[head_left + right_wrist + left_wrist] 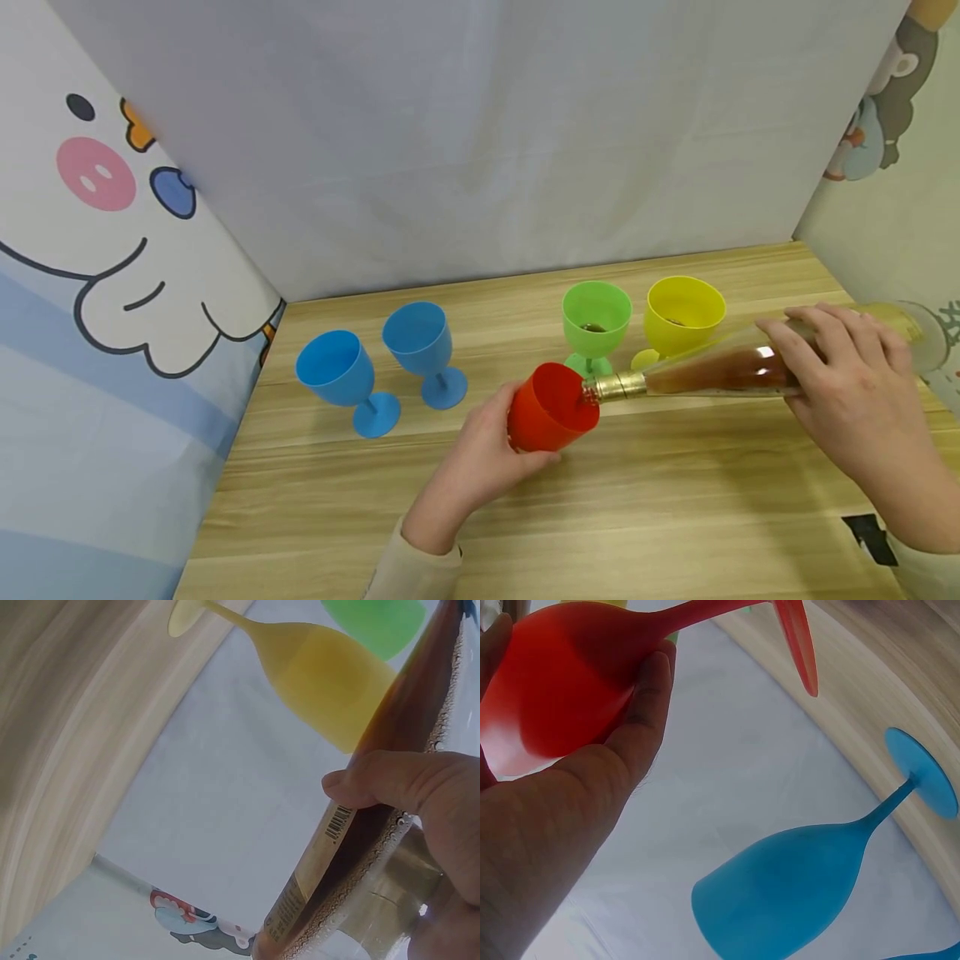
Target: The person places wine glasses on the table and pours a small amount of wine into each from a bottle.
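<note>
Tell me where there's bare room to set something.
Bare tabletop: on the near side, between the forearms; at the back, between blue goblets and green goblet. Crowded: right back, where the bottle crosses before the yellow goblet.

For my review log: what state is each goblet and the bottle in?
Red goblet, tilted in left hand
Bottle, open, tipped, part full, in right hand
Green goblet, upright, dark liquid inside
Yellow goblet, upright, dark liquid inside
Leftmost blue goblet, upright, no visible liquid
Second blue goblet, upright, no visible liquid
</note>
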`<act>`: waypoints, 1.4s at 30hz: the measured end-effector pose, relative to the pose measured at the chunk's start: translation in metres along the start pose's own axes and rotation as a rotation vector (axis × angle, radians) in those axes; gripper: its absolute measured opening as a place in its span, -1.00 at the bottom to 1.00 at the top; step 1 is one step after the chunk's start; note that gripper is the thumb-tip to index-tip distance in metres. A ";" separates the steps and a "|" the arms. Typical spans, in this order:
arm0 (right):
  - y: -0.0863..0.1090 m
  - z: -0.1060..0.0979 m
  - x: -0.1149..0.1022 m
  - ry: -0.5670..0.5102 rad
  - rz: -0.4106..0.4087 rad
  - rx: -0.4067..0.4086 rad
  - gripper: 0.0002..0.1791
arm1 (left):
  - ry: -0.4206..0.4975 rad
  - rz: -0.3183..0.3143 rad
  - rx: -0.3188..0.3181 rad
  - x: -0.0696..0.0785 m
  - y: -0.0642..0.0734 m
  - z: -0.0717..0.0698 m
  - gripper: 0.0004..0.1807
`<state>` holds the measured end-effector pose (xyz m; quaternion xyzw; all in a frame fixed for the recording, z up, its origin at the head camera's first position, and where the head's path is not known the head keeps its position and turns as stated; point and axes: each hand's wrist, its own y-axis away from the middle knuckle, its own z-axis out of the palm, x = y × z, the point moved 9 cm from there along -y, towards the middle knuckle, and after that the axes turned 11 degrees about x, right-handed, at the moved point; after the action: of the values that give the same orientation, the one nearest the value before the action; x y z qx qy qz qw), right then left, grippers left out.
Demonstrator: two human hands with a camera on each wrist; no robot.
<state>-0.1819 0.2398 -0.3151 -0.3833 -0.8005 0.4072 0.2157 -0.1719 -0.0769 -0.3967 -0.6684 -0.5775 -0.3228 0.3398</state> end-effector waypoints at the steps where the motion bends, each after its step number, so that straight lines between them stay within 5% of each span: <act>1: 0.000 0.000 0.000 -0.001 -0.001 0.006 -0.51 | 0.000 0.000 0.000 0.000 0.000 0.000 -0.14; 12: 0.003 0.000 0.001 -0.012 0.006 -0.013 -0.46 | 0.001 0.000 0.006 0.000 0.001 -0.001 -0.14; 15: 0.005 0.001 0.003 -0.019 0.012 -0.032 -0.62 | 0.000 -0.004 0.006 0.000 0.001 -0.001 -0.13; 20: 0.010 0.005 0.005 -0.020 0.049 -0.105 0.01 | 0.005 -0.008 0.010 -0.002 0.001 -0.001 -0.13; 29: 0.015 0.010 0.007 0.003 0.127 -0.156 0.20 | 0.027 -0.029 0.024 -0.003 0.002 -0.002 -0.13; 42: 0.026 0.014 0.008 -0.046 0.236 -0.141 -0.10 | 0.103 -0.058 0.073 -0.005 0.003 -0.007 -0.14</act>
<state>-0.1845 0.2489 -0.3444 -0.4796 -0.7811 0.3811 0.1205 -0.1701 -0.0856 -0.3970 -0.6211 -0.5897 -0.3451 0.3839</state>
